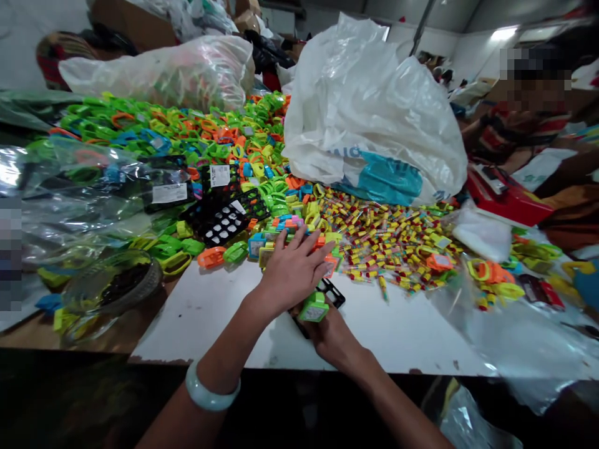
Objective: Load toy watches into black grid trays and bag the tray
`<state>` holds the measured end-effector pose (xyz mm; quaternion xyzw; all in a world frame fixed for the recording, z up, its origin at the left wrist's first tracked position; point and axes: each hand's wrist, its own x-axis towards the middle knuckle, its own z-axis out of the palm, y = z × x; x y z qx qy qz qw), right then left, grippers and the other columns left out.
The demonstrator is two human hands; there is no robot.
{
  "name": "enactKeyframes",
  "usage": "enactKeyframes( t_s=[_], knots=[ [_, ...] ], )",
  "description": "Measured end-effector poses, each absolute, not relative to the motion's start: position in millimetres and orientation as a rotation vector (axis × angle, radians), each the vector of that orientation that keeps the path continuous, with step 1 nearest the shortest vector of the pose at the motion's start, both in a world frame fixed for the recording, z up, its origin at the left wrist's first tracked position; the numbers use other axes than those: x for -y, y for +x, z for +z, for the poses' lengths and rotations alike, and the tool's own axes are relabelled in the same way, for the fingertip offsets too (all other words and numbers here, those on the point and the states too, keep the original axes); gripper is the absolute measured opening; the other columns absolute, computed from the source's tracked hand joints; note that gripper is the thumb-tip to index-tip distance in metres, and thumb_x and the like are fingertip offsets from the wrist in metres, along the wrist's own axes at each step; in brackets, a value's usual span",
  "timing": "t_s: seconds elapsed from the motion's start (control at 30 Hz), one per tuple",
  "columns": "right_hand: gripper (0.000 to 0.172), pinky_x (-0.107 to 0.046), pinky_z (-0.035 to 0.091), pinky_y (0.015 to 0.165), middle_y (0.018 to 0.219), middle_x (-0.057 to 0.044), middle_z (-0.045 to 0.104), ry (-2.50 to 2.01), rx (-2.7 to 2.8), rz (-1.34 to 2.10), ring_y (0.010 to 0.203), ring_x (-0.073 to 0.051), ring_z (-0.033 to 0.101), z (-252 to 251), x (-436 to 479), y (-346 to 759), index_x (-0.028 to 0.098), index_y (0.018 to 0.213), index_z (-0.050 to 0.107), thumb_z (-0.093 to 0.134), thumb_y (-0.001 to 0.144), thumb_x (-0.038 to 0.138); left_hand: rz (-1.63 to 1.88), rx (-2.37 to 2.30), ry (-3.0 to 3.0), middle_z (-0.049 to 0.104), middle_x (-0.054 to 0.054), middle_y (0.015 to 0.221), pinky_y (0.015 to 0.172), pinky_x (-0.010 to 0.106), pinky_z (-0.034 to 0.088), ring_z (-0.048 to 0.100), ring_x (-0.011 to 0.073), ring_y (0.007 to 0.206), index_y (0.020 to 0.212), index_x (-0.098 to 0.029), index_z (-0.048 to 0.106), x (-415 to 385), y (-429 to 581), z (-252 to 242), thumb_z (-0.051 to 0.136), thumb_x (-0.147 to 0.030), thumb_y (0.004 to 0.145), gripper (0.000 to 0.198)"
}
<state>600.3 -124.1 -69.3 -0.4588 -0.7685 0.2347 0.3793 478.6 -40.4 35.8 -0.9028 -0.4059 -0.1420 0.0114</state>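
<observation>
My left hand (292, 271), with a pale bangle (213, 388) on its forearm, is spread over colourful plastic pieces at the near edge of the pile, fingers apart. Just below it, my right hand (330, 330) is wrapped around a black perforated tray (333, 292), partly hidden under both hands. A green watch-like piece (313, 307) with a grey face lies on the tray beside my right hand's fingers. An orange piece (211, 257) and a green one (235, 252) sit left of my left hand.
Small yellow-red tubes (374, 237) cover the middle right. Behind them stands a large white bag (374, 106). Black trays (224, 221) lie at centre left, near a glass bowl (112, 284) with dark items. A person (519, 125) sits at the right, beyond a red box (510, 199).
</observation>
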Motion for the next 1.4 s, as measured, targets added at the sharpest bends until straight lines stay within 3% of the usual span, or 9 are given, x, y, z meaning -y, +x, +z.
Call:
enactKeyframes(
  t_s=[0.27, 0.43, 0.67, 0.8, 1.0, 1.13, 1.3, 1.4],
  knots=[
    [0.009, -0.034, 0.048, 0.076, 0.092, -0.009, 0.064, -1.247, 1.665, 0.516, 0.089, -0.024, 0.056, -77.4, 129.5, 582.5, 0.019, 0.090, 0.063, 0.056, 0.084, 0.016, -0.393, 1.289, -2.815, 0.039, 0.000, 0.150, 0.114, 0.057, 0.024, 0.025, 0.0294, 0.143, 0.139, -0.039, 0.040, 39.2, 479.8, 38.1, 0.031, -0.050, 0.095, 0.046],
    [0.021, -0.032, 0.047, 0.071, 0.087, -0.009, 0.063, -1.368, 1.831, 0.341, 0.084, -0.023, 0.056, -91.5, 126.9, 574.0, 0.018, 0.087, 0.061, 0.048, 0.077, 0.004, -0.366, 1.242, -2.797, 0.037, 0.002, 0.151, 0.113, 0.059, 0.024, 0.025, 0.0319, 0.143, 0.139, -0.035, 0.040, 35.0, 479.6, 35.5, 0.034, -0.048, 0.095, 0.047],
    [0.026, -0.031, 0.048, 0.070, 0.086, -0.010, 0.062, -1.407, 1.901, 0.253, 0.082, -0.022, 0.055, -97.1, 119.7, 569.1, 0.017, 0.090, 0.059, 0.045, 0.071, 0.004, -0.365, 1.181, -2.806, 0.037, 0.002, 0.151, 0.111, 0.060, 0.027, 0.024, 0.0319, 0.143, 0.140, -0.035, 0.038, 24.7, 478.3, 29.0, 0.034, -0.051, 0.094, 0.049],
    [0.024, -0.028, 0.049, 0.068, 0.087, -0.009, 0.064, -1.380, 1.879, 0.317, 0.081, -0.021, 0.057, -89.2, 122.5, 567.8, 0.018, 0.091, 0.060, 0.044, 0.077, 0.005, -0.327, 1.168, -2.800, 0.037, 0.000, 0.151, 0.110, 0.059, 0.030, 0.027, 0.0311, 0.142, 0.139, -0.038, 0.039, 30.9, 475.6, 32.1, 0.036, -0.050, 0.093, 0.048],
    [0.026, -0.027, 0.049, 0.078, 0.092, -0.005, 0.063, -1.055, 1.840, 0.590, 0.087, -0.018, 0.059, -54.8, 135.5, 612.9, 0.021, 0.094, 0.060, 0.045, 0.079, 0.006, -0.324, 1.145, -2.721, 0.039, 0.000, 0.150, 0.112, 0.057, 0.029, 0.029, 0.0314, 0.141, 0.141, -0.036, 0.037, 45.4, 448.8, 33.6, 0.040, -0.049, 0.092, 0.051],
    [0.029, -0.030, 0.047, 0.082, 0.094, -0.006, 0.059, -1.370, 1.570, 0.368, 0.091, -0.019, 0.057, -42.6, 87.6, 647.2, 0.021, 0.094, 0.061, 0.038, 0.084, 0.006, -0.290, 1.200, -2.685, 0.040, 0.000, 0.149, 0.111, 0.058, 0.028, 0.030, 0.0321, 0.141, 0.140, -0.036, 0.039, 41.8, 435.7, 34.2, 0.038, -0.049, 0.092, 0.050],
    [0.037, -0.035, 0.047, 0.081, 0.110, -0.012, 0.051, -1.765, 1.742, 0.142, 0.096, -0.024, 0.054, -43.1, -4.9, 642.1, 0.021, 0.121, 0.057, 0.053, 0.084, 0.014, -0.255, 1.235, -2.674, 0.042, 0.001, 0.148, 0.111, 0.059, 0.029, 0.030, 0.0326, 0.141, 0.139, -0.036, 0.041, 32.2, 439.0, 36.2, 0.036, -0.050, 0.093, 0.049],
    [0.023, -0.034, 0.046, 0.077, 0.107, -0.012, 0.052, -1.805, 1.797, 0.122, 0.087, -0.023, 0.054, -42.5, -24.7, 641.0, 0.019, 0.105, 0.062, 0.054, 0.084, 0.015, -0.236, 1.263, -2.698, 0.040, 0.003, 0.149, 0.111, 0.060, 0.029, 0.030, 0.0312, 0.141, 0.138, -0.034, 0.043, 32.2, 438.7, 39.6, 0.034, -0.052, 0.093, 0.050]
  ],
)
